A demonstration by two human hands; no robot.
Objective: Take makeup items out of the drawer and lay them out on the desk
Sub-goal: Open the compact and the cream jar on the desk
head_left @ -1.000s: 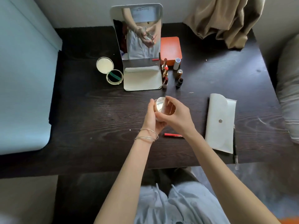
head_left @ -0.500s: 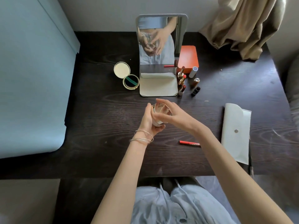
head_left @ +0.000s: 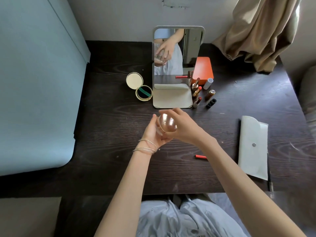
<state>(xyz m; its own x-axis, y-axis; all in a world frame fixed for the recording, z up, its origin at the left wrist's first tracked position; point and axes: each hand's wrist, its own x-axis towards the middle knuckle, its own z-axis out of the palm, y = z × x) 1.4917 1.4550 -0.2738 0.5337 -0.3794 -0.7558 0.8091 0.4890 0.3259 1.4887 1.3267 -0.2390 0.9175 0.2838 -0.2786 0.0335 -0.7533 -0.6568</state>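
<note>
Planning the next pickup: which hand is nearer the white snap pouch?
Right. The right hand is left of the white snap pouch; the left hand is farther left.

Small round jar (head_left: 165,124), shiny pale lid, is held tilted above the desk (head_left: 106,127) between both hands. Open gold compact (head_left: 139,86) lies left of the mirror base. Lipsticks (head_left: 198,90) are clustered right of it. Red pencil (head_left: 201,156) lies flat beside a white pouch (head_left: 253,146).
</note>
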